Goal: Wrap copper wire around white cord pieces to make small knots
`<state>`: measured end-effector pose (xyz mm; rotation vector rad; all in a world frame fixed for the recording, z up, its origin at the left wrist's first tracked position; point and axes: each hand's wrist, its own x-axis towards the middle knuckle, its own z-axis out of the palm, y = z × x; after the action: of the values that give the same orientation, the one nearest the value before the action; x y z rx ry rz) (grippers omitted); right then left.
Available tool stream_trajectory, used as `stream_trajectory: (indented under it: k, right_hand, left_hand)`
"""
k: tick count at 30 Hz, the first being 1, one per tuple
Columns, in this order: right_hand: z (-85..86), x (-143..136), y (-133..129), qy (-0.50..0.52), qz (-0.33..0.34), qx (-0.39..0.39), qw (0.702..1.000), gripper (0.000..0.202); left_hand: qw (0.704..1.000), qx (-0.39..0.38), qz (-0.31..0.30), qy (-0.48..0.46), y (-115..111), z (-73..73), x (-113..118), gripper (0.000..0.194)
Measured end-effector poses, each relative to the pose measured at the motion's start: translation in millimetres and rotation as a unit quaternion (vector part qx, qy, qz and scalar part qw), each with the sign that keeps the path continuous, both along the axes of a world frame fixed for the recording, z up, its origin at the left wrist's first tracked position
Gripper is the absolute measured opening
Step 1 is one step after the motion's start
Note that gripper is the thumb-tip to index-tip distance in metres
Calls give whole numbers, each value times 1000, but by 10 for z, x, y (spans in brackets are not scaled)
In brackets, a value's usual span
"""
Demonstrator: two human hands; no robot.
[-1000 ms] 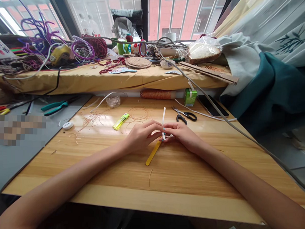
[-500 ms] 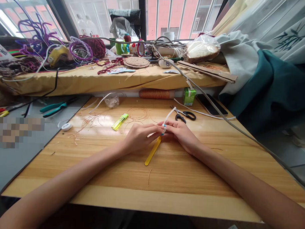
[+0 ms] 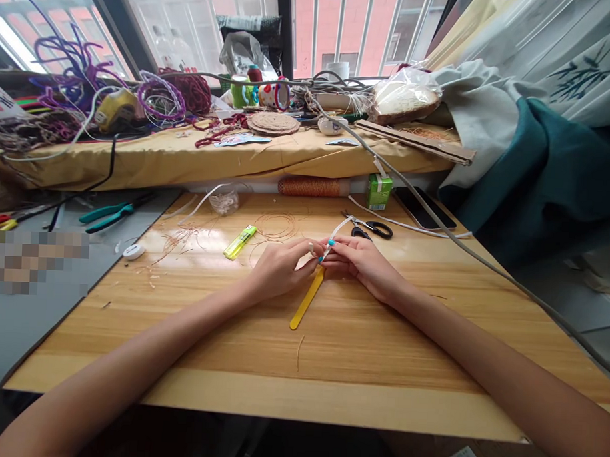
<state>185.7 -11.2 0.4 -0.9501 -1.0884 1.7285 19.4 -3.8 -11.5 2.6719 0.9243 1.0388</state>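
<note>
Above the middle of the wooden counter [image 3: 205,358], a narrow white strip [image 3: 340,228] is between the two hands, and its free end rises toward the black-handled scissors [image 3: 380,229]; whether it touches them, I cannot tell. The right hand [image 3: 368,265] has its grip closed, with the thumb and the fingers pinched on the lower part of the strip. The left hand [image 3: 278,267] is curved just beside it, its thumb and forefinger rounded with a small gap inside; whether this grip has hold of the strip, I cannot tell. A yellow flat stick [image 3: 306,302] points out from below the fingertips, and a lighter [image 3: 240,243] lies near the left hand. The strip seems very light, thin and flexible, so it probably bends easily and may slide between smooth fingers. I judge it is best taken close to the part being worked, flat between thumb and forefinger, with soft pressure, because a hard pinch could crease it.
</note>
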Motion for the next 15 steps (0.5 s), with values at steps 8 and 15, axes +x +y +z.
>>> stream_trajectory:
  k: [8, 15]
  right_hand:
    - [-59, 20, 34, 8, -41, 29, 999, 9]
    - [-105, 12, 44, -1, -80, 49, 996, 15]
  left_hand:
    - [994, -44, 0, -98, 9, 34, 3, 15]
    - [983, -28, 94, -156, 52, 78, -17, 20]
